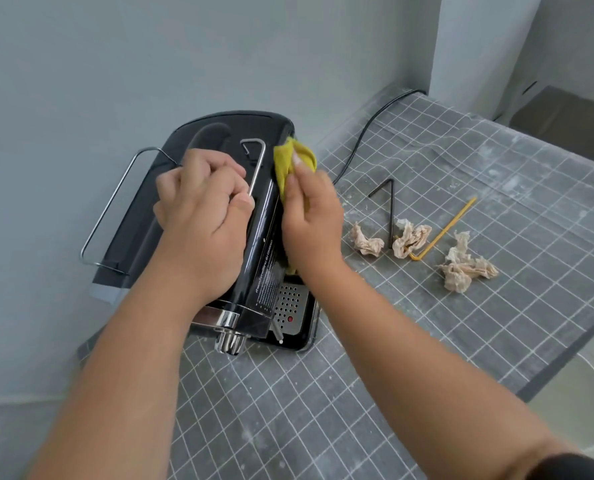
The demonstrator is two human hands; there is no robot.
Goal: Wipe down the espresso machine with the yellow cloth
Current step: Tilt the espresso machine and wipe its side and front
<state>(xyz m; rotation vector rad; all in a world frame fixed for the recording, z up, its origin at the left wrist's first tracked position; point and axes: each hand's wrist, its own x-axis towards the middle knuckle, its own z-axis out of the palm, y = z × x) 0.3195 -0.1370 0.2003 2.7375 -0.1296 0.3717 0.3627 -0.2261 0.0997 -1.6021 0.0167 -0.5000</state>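
A black espresso machine [215, 133] stands against the wall on a grey gridded mat, seen from above. My left hand [202, 216] rests on its top, fingers curled over the metal rail there. The yellow cloth [286, 157] is bunched against the machine's right side, and my right hand [311, 223] presses it there, gripping it. Part of the cloth is hidden under that hand. Below the machine's front, the perforated drip tray [290, 303] and a chrome knob [229, 341] show.
To the right on the gridded mat [427, 341] lie three crumpled paper wads [366, 242], a bent black straw [390, 202] and a yellow straw [444, 230]. The black power cord [368, 129] runs back to the wall. The counter edge drops off at the right.
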